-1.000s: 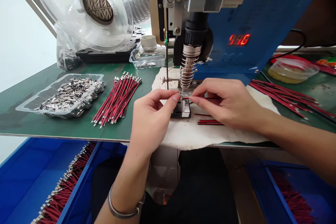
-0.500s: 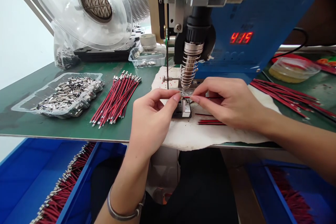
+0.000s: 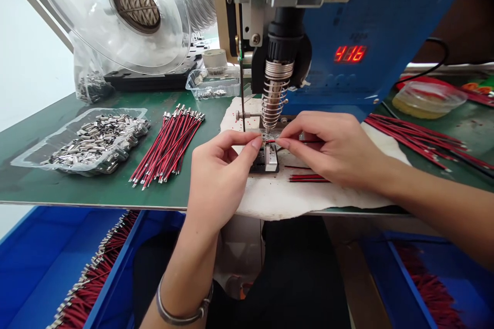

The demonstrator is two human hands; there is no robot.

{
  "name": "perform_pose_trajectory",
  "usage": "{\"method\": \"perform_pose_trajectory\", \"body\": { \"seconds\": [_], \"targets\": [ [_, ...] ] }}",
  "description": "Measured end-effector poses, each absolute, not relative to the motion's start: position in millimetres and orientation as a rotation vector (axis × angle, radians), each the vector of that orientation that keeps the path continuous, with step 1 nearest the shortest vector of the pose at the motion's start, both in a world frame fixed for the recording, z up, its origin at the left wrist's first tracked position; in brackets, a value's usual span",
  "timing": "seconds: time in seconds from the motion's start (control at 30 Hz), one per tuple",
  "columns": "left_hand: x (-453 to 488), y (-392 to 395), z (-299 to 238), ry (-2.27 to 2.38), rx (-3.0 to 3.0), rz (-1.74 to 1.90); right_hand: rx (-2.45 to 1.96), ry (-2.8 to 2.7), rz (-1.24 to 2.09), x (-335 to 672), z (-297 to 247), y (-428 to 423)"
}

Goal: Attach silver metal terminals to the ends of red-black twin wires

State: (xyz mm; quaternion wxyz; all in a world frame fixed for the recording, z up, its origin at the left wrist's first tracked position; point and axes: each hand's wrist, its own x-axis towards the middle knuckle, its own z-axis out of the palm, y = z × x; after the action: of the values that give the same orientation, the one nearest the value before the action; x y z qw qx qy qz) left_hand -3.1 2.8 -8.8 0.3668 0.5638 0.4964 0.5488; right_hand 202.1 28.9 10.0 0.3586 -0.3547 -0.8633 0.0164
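My left hand (image 3: 226, 169) pinches thumb and forefinger together at the small fixture (image 3: 271, 159), on what looks like a small metal connector, mostly hidden by the fingertips. From the other side, my right hand (image 3: 332, 151) grips a red-and-black wire (image 3: 272, 141) between thumb and forefinger, its end directed at the left fingertips. Just above both sets of fingertips is the tip of a soldering iron (image 3: 275, 97) wrapped in a coil spring. Several more red-and-black wires (image 3: 309, 178) lie on the white cloth (image 3: 278, 200) beneath my right hand.
A clear tray (image 3: 96, 139) of metal connectors and a bundle of wires with connectors (image 3: 168, 146) are at left. Loose wires (image 3: 417, 139) lie right. Behind stands a blue machine (image 3: 328, 97) with red digits. Blue bins (image 3: 34, 257) of wires sit below the table edge.
The last digit on the red display has changed. The whole view has shifted slightly, so things appear a little further left. Both hands keep their pinch at the fixture.
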Motion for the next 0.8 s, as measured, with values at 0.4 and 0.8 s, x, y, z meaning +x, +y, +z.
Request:
{"method": "perform_pose_trajectory", "body": {
  "seconds": [0.4,0.8],
  "targets": [
    [-2.2,2.8,-9.1,1.297,1.438,1.420,-0.951,-2.220,0.054,199.5,9.1,26.2],
    [-1.3,1.0,-6.8,1.324,1.436,1.417,-1.059,-2.138,0.314,196.6,11.7,24.7]
  ]
}}
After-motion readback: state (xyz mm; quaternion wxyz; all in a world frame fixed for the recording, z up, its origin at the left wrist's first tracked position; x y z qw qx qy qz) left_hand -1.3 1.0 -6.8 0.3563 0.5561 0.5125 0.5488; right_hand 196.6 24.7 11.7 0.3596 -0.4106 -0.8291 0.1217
